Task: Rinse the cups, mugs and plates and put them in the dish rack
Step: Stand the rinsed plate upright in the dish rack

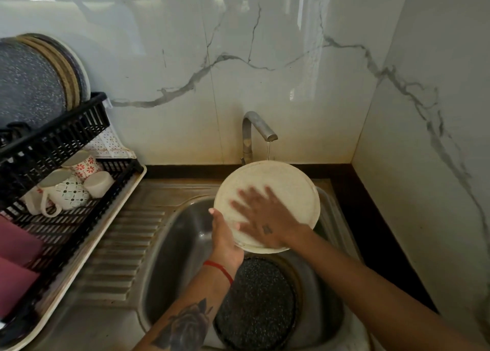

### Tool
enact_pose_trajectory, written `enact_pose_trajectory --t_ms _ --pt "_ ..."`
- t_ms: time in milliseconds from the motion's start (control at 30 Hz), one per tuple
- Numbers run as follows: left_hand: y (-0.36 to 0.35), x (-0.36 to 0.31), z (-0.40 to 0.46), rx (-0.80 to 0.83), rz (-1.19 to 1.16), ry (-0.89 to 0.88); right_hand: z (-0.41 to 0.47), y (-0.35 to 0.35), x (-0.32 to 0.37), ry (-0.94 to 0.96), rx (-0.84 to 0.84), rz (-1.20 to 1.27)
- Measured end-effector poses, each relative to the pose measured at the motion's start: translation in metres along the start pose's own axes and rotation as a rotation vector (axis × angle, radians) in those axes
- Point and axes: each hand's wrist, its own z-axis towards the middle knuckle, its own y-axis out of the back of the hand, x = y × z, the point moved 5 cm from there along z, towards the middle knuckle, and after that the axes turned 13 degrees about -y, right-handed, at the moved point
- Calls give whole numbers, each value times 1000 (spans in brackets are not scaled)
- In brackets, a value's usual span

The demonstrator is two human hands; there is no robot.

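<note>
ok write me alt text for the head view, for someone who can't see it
A person's left hand grips a cream plate by its edge under a thin stream from the tap while the flat right hand rubs its face. A dark speckled plate lies in the sink below; the black dish rack on the left holds mugs and plates.

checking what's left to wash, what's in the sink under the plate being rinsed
A dark speckled plate lies in the sink basin, below the cream plate the left hand grips. Whether more lies beneath it is hidden.
</note>
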Motion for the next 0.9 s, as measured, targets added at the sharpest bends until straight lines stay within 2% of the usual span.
enact_pose_trajectory --t_ms 67,100,167,267,400,467,600,700,767,800,900 --pt "-3 2 -4 77 -100 51 -4 -6 14 176 -10 -64" --pt "-3 2 -6 110 -141 66 -1 -5 9 178 -21 -85" --pt "-3 -1 -6 156 -163 60 11 0 -19 20 -78 -93" --pt "-1 -7 -7 224 -135 36 23 10 -67 -360 -158 86" --pt "-7 -11 -12 311 -150 65 35 10 -62 -537 -201 211" --pt "-11 -13 -14 353 -111 79 40 12 -41 -465 -207 217" --pt "-12 -19 -11 387 -61 85 31 9 17 -79 -275 98" --pt "-10 -28 -7 381 -78 70 32 6 22 74 -265 69" --pt "-10 -31 -6 383 -61 61 42 14 7 63 -271 68" --pt "-9 -32 -6 382 -54 52 47 18 -6 -4 -281 94" --pt "-6 -34 -3 362 -47 10 51 20 -52 -347 -294 279"
